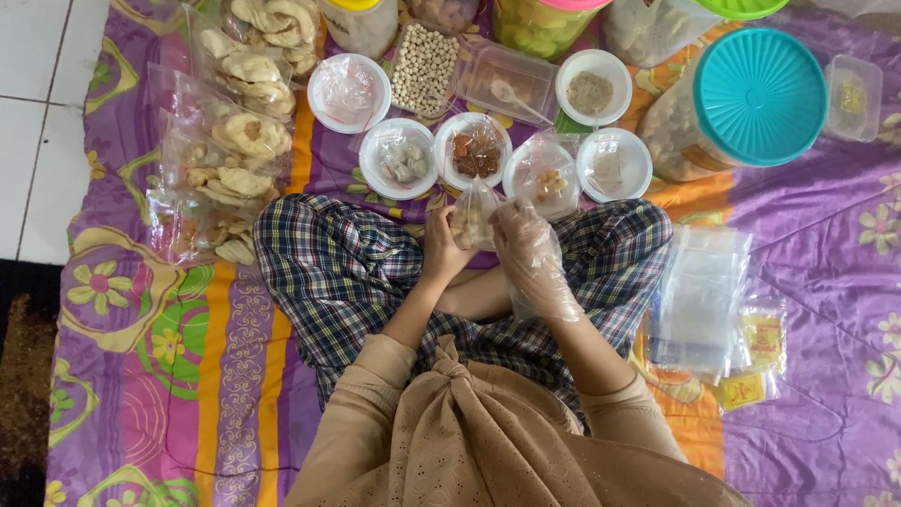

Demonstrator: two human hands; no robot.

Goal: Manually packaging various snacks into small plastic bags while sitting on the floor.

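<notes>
Top-row jars (544, 19) are cut off by the edge (contents partly unreadable).

Purple patterned cloth (826, 244) carries white bowls (349, 92), jars (741, 99), bags (699, 296).

Left forearm: bare below a rolled tan sleeve, angled up and inward from the lap. Left hand (441, 249): bare, fingers curled shut in a pinch, thumb uppermost. Right forearm: bare, angled up and inward, mirroring the left. Right hand (530, 258): covered by a loose clear plastic glove, fingers bent, tips meeting the left hand's. Both hands close together above the crossed legs.
</notes>
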